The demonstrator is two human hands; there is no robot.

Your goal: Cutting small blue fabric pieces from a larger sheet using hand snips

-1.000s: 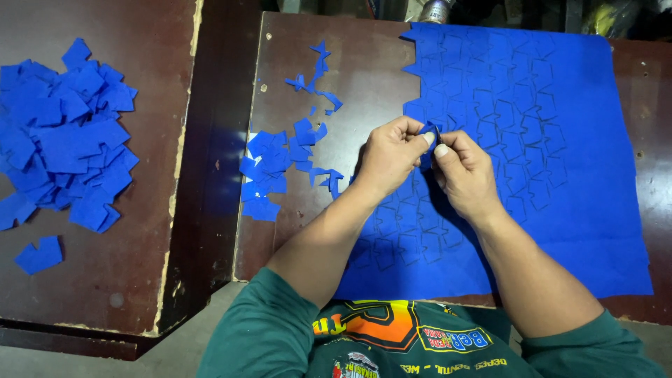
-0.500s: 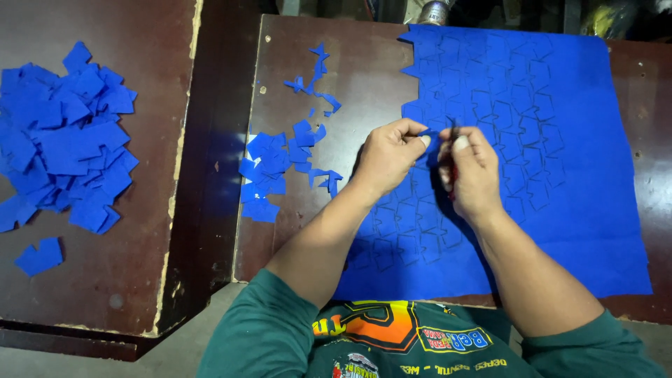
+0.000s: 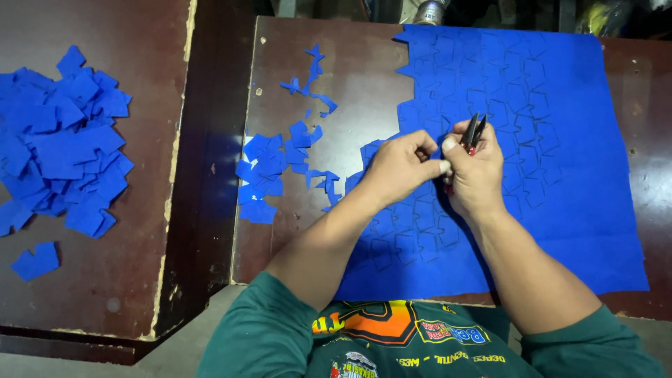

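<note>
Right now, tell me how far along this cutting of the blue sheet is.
Done: a big pile of cut blue pieces lies on the left table, a smaller batch beside the sheet, whose left edge is eaten away. In hand: the right hand holds small snips, the left hand meets it. Left: most of the marked blue sheet remains uncut.

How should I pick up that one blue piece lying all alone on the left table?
Probably pinch the lone blue piece by its near edge, coming from the table's front. It lies flat, apart from the big blue pile, so nothing blocks that side.
</note>
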